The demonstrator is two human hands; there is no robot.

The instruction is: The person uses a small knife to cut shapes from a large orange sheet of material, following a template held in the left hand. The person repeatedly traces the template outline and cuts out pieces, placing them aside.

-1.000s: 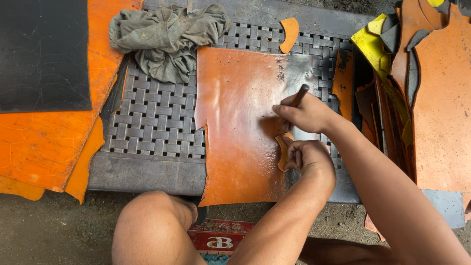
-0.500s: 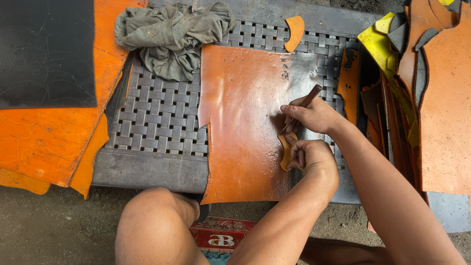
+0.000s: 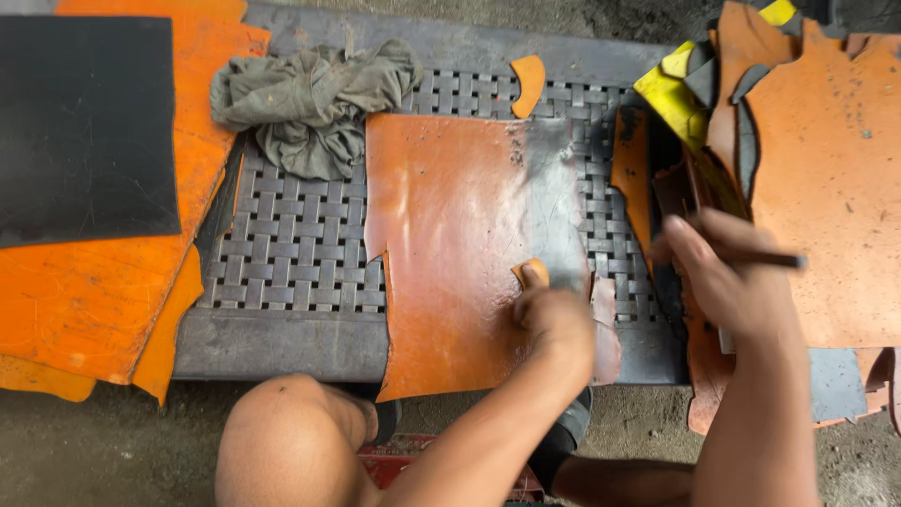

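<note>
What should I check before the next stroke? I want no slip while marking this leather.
1. Left hand pins the small pattern piece on the leather sheet: ok, fingers press on it.
2. Right hand grips the pen-like tool: ok, held, but off to the right of the sheet.
3. Tool tip visible: cannot tell, blurred.
4. Sheet lies flat on the woven bench: mostly ok; its near edge overhangs the bench.
5. Rag off the sheet: ok, it lies beside the top left corner.
6. Leather pile on the right crowds the tool hand: not ok.
</note>
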